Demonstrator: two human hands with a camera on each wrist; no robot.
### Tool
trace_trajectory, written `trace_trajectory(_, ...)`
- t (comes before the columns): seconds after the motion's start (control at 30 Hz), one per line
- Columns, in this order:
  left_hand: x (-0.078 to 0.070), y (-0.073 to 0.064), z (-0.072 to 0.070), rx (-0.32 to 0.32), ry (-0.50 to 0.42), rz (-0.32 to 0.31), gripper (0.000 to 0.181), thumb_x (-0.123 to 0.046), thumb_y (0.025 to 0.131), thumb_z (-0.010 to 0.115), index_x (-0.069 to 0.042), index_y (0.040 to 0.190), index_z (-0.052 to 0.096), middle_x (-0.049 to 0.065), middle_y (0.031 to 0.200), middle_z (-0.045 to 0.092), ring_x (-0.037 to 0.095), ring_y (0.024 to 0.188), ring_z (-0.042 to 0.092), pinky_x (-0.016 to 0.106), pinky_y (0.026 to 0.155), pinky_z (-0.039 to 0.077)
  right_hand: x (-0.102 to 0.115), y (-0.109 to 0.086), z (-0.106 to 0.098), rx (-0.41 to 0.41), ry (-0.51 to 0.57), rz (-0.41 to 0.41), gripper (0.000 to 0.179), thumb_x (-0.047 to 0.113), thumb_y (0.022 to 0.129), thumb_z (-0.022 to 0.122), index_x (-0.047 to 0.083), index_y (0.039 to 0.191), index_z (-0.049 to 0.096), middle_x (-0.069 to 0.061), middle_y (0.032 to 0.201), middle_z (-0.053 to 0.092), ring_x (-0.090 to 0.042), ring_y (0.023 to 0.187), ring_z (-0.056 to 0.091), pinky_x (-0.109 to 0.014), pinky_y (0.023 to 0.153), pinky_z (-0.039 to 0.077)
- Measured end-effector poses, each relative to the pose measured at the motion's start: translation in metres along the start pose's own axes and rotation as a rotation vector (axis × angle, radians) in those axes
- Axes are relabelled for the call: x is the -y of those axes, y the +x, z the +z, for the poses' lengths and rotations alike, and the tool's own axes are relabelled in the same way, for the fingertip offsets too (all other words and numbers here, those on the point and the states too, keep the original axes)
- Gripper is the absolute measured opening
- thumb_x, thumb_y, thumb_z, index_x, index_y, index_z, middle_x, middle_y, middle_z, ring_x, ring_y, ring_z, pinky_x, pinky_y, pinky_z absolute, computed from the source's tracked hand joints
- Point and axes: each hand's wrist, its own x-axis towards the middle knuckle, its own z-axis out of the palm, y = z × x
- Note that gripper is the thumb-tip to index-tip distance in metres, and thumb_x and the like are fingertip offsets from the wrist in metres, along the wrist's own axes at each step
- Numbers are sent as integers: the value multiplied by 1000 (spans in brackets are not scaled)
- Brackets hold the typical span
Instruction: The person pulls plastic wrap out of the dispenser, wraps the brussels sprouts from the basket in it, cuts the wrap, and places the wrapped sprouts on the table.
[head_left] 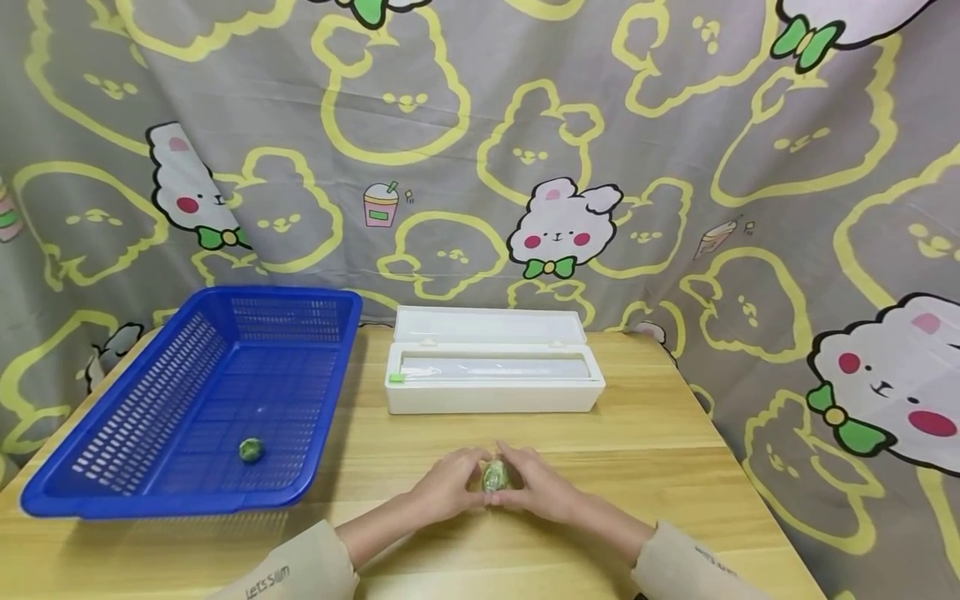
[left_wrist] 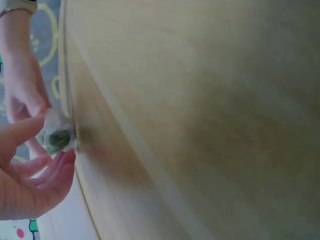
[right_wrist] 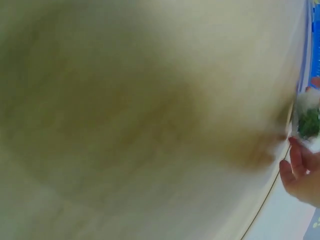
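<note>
A small round green vegetable (head_left: 494, 476), wrapped in clear plastic film, sits between the two hands near the front of the table. My left hand (head_left: 447, 487) holds it from the left, thumb and fingertips against the film. From the other side the right hand (head_left: 546, 489) pinches it with thumb and fingers. Gathered film (left_wrist: 56, 119) shows whitish over the green in the left wrist view. In the right wrist view the wrapped vegetable (right_wrist: 309, 121) is cut off by the frame's edge, above the fingertips.
On the left stands a blue plastic basket (head_left: 334, 400) with one similar green vegetable (head_left: 251, 450) inside. Behind the hands is a white cling film box (head_left: 495, 399), lid raised, a film roll (head_left: 495, 368) inside. A patterned curtain (head_left: 450, 108) hangs behind the wooden table (head_left: 660, 450).
</note>
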Motion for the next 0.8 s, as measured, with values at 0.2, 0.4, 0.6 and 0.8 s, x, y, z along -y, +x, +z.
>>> trace_trajectory(0.2, 1, 3, 3, 27, -11, -21, 58, -21, 74, 74, 0, 121, 49, 5, 89, 60, 15, 77, 56, 23, 66, 46, 3, -3, 0, -26, -59, 56, 67, 40, 72, 72, -2, 120, 53, -7, 106, 56, -21, 99, 49, -38, 85, 45)
trace_trajectory(0.4, 2, 4, 2, 10, -12, -3, 46, -19, 72, 76, -2, 110, 56, 0, 86, 59, 9, 74, 52, 20, 66, 45, 6, 1, 0, 1, -30, 12, 63, 34, 76, 70, 1, 125, 49, 0, 104, 55, -18, 100, 48, -37, 88, 43)
trace_trajectory(0.6, 3, 4, -1, -25, -40, -46, 37, -16, 70, 77, 0, 96, 56, -2, 73, 51, 5, 62, 42, 16, 55, 39, 7, 6, 0, -11, -4, 1, 60, 33, 77, 70, 0, 123, 50, -5, 108, 56, -22, 101, 48, -41, 88, 43)
trace_trajectory(0.8, 7, 2, -3, 14, -44, -20, 51, -22, 69, 78, 2, 107, 54, -2, 77, 55, 5, 63, 46, 16, 56, 41, 5, 6, 4, -2, -19, 9, 63, 43, 74, 69, 4, 121, 51, -2, 108, 56, -18, 99, 48, -36, 86, 44)
